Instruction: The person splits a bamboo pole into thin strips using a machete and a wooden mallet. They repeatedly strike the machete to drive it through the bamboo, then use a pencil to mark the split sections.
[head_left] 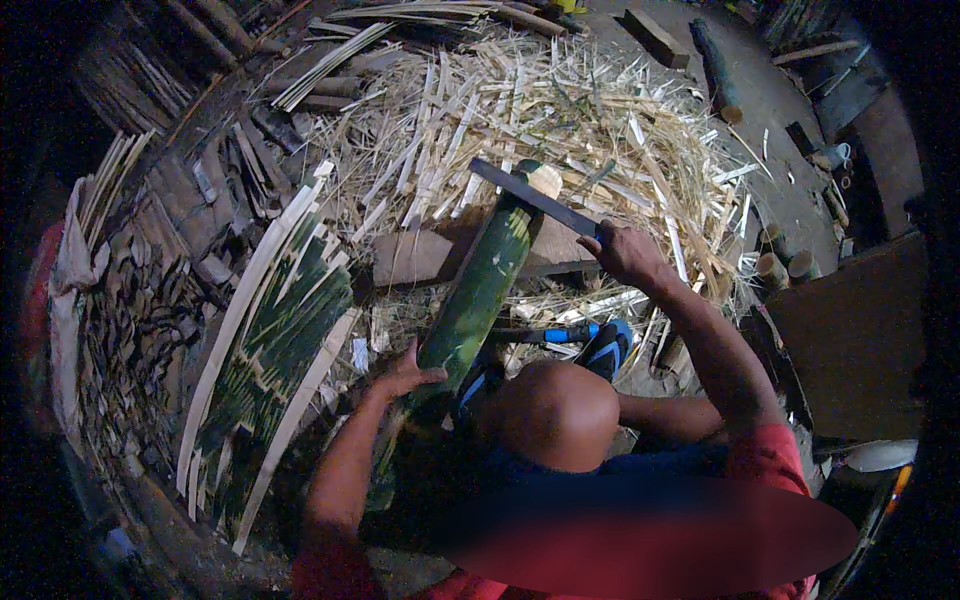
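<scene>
At the left of the frame, split bamboo strips (pixel 270 340) are lying fanned on the floor. Centre, the left hand (pixel 405 375) is bracing a green bamboo pole (pixel 480 285), fingers pressing its side. Right of centre, the right hand (pixel 625 250) is gripping a long blade (pixel 530 197), fingers clamped on its handle, edge resting on the pole's upper end.
</scene>
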